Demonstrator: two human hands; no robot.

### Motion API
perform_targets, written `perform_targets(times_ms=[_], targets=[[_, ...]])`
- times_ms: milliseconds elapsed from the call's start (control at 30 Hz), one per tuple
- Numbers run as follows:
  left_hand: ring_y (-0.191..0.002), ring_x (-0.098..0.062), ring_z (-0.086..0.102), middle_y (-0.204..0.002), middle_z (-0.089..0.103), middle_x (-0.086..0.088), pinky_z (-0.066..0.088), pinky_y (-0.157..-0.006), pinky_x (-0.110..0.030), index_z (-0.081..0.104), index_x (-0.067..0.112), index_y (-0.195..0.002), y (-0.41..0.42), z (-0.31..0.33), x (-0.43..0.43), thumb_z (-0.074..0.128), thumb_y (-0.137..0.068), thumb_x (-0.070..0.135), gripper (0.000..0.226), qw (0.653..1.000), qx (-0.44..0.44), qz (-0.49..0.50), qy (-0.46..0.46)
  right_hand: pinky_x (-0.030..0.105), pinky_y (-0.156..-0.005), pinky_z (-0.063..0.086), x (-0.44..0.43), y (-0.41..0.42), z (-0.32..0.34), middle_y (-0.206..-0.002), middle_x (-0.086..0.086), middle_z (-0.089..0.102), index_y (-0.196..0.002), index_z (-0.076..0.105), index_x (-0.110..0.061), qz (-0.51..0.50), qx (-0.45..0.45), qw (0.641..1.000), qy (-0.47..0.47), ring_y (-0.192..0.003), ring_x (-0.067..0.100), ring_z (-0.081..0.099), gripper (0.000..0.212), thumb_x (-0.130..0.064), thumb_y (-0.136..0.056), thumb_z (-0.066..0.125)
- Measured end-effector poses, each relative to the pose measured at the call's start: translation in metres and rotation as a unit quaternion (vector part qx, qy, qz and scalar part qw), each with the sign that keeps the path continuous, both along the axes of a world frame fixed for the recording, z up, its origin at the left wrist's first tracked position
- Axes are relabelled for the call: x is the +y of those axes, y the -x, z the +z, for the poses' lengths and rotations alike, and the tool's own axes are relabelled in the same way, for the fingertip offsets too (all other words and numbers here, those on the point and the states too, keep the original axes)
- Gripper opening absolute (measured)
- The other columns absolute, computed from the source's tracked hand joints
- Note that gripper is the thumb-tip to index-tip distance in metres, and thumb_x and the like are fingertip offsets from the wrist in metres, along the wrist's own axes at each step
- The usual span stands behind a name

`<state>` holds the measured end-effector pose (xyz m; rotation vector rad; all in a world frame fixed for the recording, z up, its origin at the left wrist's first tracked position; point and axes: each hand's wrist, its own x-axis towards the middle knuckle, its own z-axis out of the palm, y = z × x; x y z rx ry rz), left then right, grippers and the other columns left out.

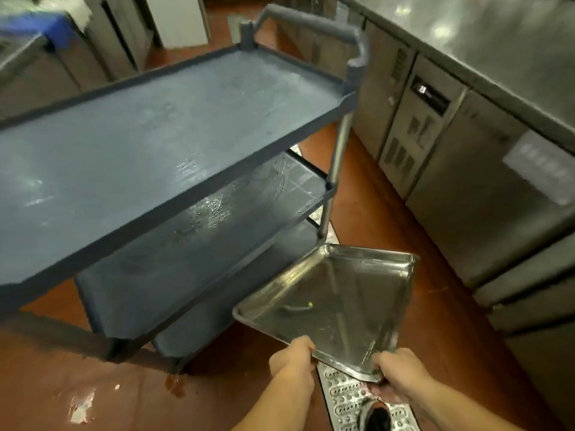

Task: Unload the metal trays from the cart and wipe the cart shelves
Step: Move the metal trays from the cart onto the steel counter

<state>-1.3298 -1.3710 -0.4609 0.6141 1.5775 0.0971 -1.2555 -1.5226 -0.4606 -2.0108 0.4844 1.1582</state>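
Note:
A dark grey three-shelf cart (174,126) fills the left and middle of the view; its top shelf is bare and the middle shelf (236,209) glistens wet. One shiny metal tray (336,300) hangs in the air to the right of the cart's lower shelves, tilted, with a small yellow speck inside. My left hand (292,356) grips the tray's near edge. My right hand (395,368) grips the tray's near right corner, and a pinkish cloth shows under this hand.
A stainless counter (504,45) with under-counter fridge doors (476,194) runs along the right. A perforated metal floor drain (345,399) lies below the tray, with my shoe (378,418) on it. The red floor has wet patches (82,402) at the lower left.

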Motion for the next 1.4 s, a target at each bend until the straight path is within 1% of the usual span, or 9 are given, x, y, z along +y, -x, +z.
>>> perform_targets(times_ms=[367,433,533,733,833,1000,1167,1267,1400], targets=[[-0.056,-0.026,0.060,-0.065,0.062,-0.013,0.048,-0.045,-0.026,0.055,-0.006,-0.061,-0.004,0.152,-0.075,0.066,-0.054,-0.010,0.014,0.980,-0.130,-0.150,0.001,0.019,-0.040,0.035,-0.083,0.067,0.163,-0.041,0.009,0.053,-0.076,0.063,0.008,-0.177,-0.161,0.971,-0.012,-0.030,0.019,0.050,0.009,0.001,-0.077,0.057],[-0.061,-0.028,0.062,-0.068,0.063,-0.015,0.051,-0.053,-0.032,0.054,-0.006,-0.063,-0.007,0.178,-0.096,0.068,-0.045,-0.008,0.022,0.973,-0.160,-0.164,-0.002,0.021,-0.041,0.038,-0.103,0.071,0.186,-0.043,0.008,0.053,-0.068,0.063,0.002,-0.205,-0.191,0.960,-0.008,-0.034,0.020,0.049,0.013,-0.006,-0.077,0.059],[-0.055,-0.022,0.052,-0.065,0.057,-0.013,0.044,-0.052,-0.030,0.051,0.001,-0.060,-0.012,0.213,-0.134,0.066,-0.060,-0.010,0.019,0.964,-0.183,-0.190,-0.018,0.032,-0.050,0.049,-0.136,0.077,0.212,-0.054,0.008,0.055,-0.065,0.062,-0.003,-0.246,-0.236,0.940,-0.009,-0.046,0.025,0.052,0.014,-0.013,-0.074,0.061],[-0.056,-0.023,0.050,-0.063,0.058,-0.010,0.040,-0.052,-0.030,0.054,0.001,-0.063,-0.018,0.255,-0.211,0.067,-0.066,-0.007,0.015,0.945,-0.183,-0.268,-0.040,0.037,-0.056,0.047,-0.217,0.084,0.251,-0.049,-0.001,0.052,-0.059,0.061,-0.013,-0.260,-0.303,0.917,-0.003,-0.053,0.022,0.048,0.019,-0.014,-0.077,0.056],[-0.065,-0.025,0.055,-0.074,0.063,-0.012,0.044,-0.059,-0.032,0.059,-0.002,-0.073,-0.019,0.266,-0.262,0.071,-0.068,-0.003,0.013,0.931,-0.194,-0.305,-0.041,0.032,-0.054,0.046,-0.267,0.091,0.262,-0.056,0.003,0.059,-0.068,0.066,-0.011,-0.273,-0.322,0.907,0.003,-0.055,0.021,0.055,0.018,-0.018,-0.079,0.054],[-0.064,-0.021,0.046,-0.069,0.053,-0.009,0.048,-0.092,-0.043,0.057,-0.003,-0.078,-0.015,0.283,-0.352,0.071,-0.069,-0.004,0.016,0.908,-0.193,-0.371,-0.041,0.022,-0.044,0.032,-0.348,0.112,0.281,-0.040,-0.006,0.040,-0.053,0.043,-0.013,-0.321,-0.331,0.887,0.018,-0.036,0.009,0.041,0.031,-0.011,-0.081,0.055],[-0.049,-0.020,0.034,-0.058,0.048,-0.007,0.031,-0.048,-0.027,0.052,0.000,-0.062,-0.017,0.288,-0.437,0.066,-0.068,-0.004,0.016,0.881,-0.203,-0.426,-0.041,0.018,-0.038,0.036,-0.427,0.137,0.291,-0.032,-0.011,0.044,-0.052,0.044,-0.016,-0.371,-0.317,0.873,0.001,-0.029,0.009,0.047,0.038,-0.001,-0.087,0.047],[-0.045,-0.019,0.034,-0.056,0.051,-0.008,0.028,-0.043,-0.025,0.054,-0.001,-0.065,-0.016,0.286,-0.480,0.064,-0.068,-0.004,0.012,0.862,-0.203,-0.464,-0.033,0.034,-0.057,0.055,-0.460,0.146,0.291,-0.067,0.008,0.071,-0.075,0.064,-0.017,-0.412,-0.300,0.860,0.002,-0.066,0.032,0.071,0.020,-0.009,-0.087,0.050],[-0.050,-0.021,0.038,-0.062,0.053,-0.009,0.035,-0.049,-0.025,0.053,0.001,-0.065,-0.026,0.281,-0.525,0.066,-0.063,-0.003,0.014,0.842,-0.209,-0.496,-0.038,0.040,-0.068,0.058,-0.496,0.150,0.285,-0.070,0.009,0.069,-0.077,0.062,-0.011,-0.466,-0.292,0.835,0.000,-0.065,0.032,0.072,0.014,-0.008,-0.087,0.053]])
